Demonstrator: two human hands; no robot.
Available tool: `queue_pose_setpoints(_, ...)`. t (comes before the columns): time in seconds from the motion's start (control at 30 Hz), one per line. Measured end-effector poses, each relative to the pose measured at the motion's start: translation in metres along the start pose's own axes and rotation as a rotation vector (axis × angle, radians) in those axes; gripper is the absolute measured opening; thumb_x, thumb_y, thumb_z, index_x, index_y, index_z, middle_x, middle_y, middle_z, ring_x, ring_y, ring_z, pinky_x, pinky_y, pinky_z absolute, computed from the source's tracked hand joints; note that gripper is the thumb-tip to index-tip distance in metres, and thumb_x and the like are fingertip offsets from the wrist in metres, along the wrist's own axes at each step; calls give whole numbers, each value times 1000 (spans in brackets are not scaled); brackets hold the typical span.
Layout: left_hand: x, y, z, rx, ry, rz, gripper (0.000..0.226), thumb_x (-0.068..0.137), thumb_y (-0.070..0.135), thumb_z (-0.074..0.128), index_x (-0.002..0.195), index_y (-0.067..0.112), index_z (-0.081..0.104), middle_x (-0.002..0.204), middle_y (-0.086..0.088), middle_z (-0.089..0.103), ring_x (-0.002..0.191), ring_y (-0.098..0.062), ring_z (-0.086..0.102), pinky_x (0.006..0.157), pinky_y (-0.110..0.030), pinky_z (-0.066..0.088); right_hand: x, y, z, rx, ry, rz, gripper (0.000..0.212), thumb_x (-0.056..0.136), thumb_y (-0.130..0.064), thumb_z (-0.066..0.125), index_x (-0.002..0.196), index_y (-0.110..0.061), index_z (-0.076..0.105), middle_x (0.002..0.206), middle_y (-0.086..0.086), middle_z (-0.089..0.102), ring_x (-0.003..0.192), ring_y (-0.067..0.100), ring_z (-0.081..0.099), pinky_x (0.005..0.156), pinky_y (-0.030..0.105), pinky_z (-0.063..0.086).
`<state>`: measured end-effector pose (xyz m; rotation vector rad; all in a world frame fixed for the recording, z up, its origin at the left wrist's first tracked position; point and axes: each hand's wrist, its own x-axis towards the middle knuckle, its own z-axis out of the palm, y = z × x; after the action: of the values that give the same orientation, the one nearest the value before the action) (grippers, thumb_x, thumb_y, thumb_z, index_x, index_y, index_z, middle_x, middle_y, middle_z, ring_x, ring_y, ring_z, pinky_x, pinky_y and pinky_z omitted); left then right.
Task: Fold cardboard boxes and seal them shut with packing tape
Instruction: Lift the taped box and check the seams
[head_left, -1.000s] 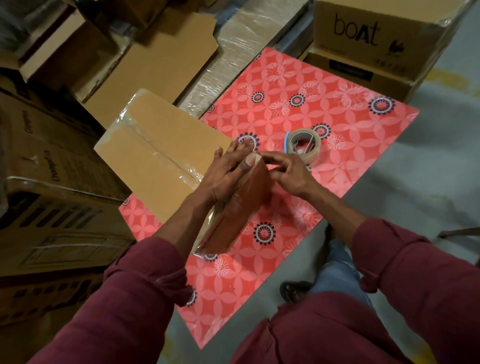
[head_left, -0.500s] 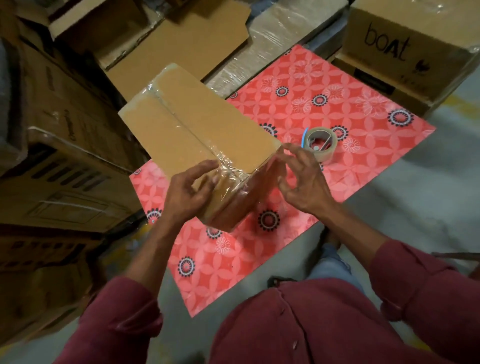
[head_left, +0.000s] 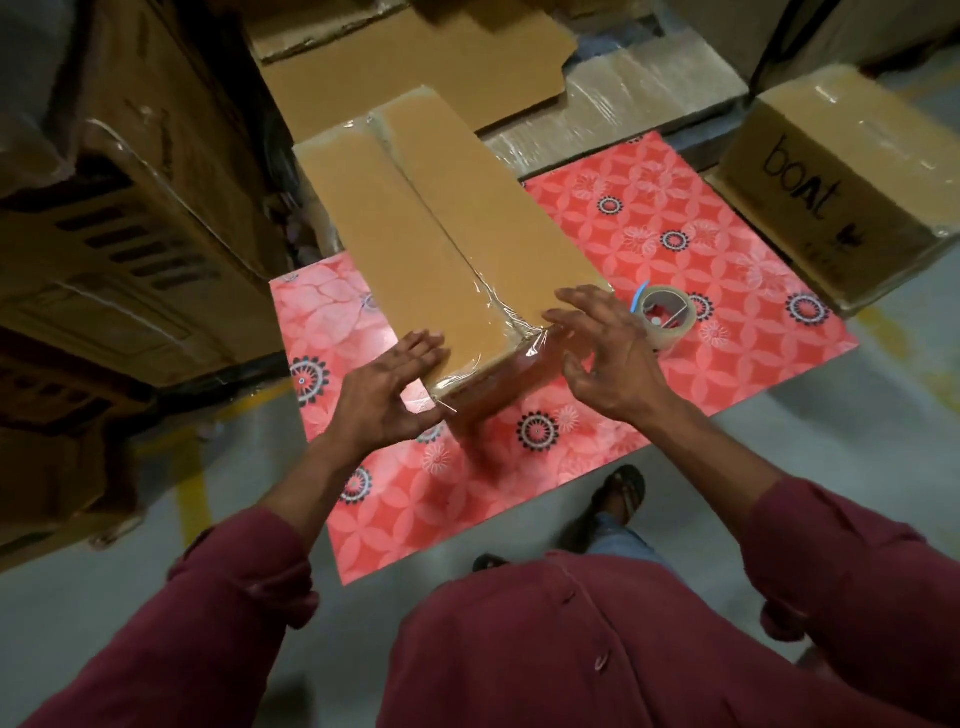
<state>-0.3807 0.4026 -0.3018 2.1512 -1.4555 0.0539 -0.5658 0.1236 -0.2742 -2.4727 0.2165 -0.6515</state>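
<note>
**Now both hands are hovering at the near end of the taped box**

Both arms, in rolled maroon sleeves, are reaching forward and slightly inward. The left hand (head_left: 382, 402) is lying palm down with its fingers (head_left: 423, 345) straight and spread; the fingertips are touching or just over the near left corner of the box (head_left: 447, 244), and it is gripping nothing. The right hand (head_left: 605, 364) is arching over the near right corner, its fingers (head_left: 569, 317) spread and loosely bent, holding nothing; whether they are touching the cardboard I cannot tell.

The box is lying long and flat, its far end pointing away and to the left, its near end between the two hands. Clear tape is running along the centre seam and wrapping over the near edge, where it is wrinkling and shining. The near part is resting on a red flowered mat (head_left: 727, 291); the far part is reaching beyond it.

A tape roll (head_left: 667, 317) is sitting on the mat just to the right of the right hand, with a blue strip sticking up from its rim.

The mat is lying on a grey floor (head_left: 831, 415). A brown carton marked "boat" (head_left: 841, 182) is standing at the mat's far right corner. Flat cardboard sheets (head_left: 415, 67) are lying beyond the box, and dark stacked cartons (head_left: 119, 208) are filling the left side. A sandalled foot (head_left: 618, 491) is showing near the mat's near edge.
</note>
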Motion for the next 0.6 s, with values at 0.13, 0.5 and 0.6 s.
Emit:
queue_pose_setpoints(0.13, -3, 7, 9, -36, 52, -67, 69, 79, 46, 75, 142, 21, 66, 151, 5, 58, 147, -15, 47, 106, -35, 54, 4, -28, 17, -13, -39, -90, 46, 81, -17, 65, 127, -18, 70, 144, 3, 61, 142, 30, 46, 111, 53, 40)
queue_pose_setpoints(0.5, 3, 3, 21, 73, 94, -1, 50, 87, 49, 70, 121, 13, 74, 142, 0, 66, 143, -18, 52, 68, -31, 62, 37, -56, 77, -232, -246, -247, 60, 87, -63, 50, 132, -26, 67, 146, -5, 60, 151, 26, 36, 114, 56, 31)
queue_pose_setpoints(0.6, 3, 3, 22, 69, 139, 30, 56, 87, 46, 70, 131, 13, 71, 143, -4, 65, 140, -22, 56, 65, -30, 62, 37, -49, 80, -227, -179, -316, 54, 90, -59, 55, 127, -23, 70, 143, -5, 63, 148, 28, 40, 112, 57, 34)
